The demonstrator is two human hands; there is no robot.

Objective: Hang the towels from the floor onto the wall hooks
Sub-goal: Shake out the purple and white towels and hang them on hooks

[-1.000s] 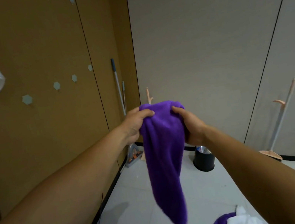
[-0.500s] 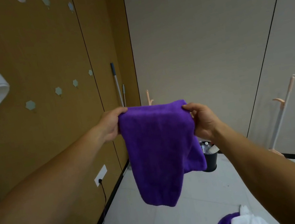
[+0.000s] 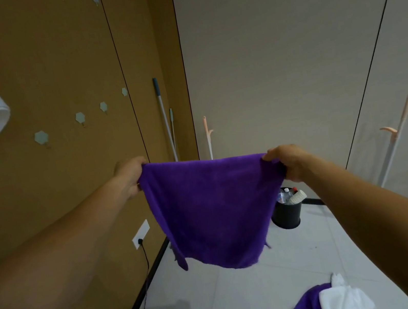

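Left hand (image 3: 131, 176) and right hand (image 3: 284, 162) each pinch a top corner of the purple towel (image 3: 214, 206) | I see it spread flat in mid-air, likely readying an edge for the wall hooks (image 3: 41, 137) | towel pile (image 3: 330, 304) lies on the floor (image 3: 248, 295)

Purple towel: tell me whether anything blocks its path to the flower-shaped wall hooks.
Nothing visible does. Only open air lies between the purple cloth towel, held by left hand and right hand, and the pale-blue flower-shaped wall hooks.
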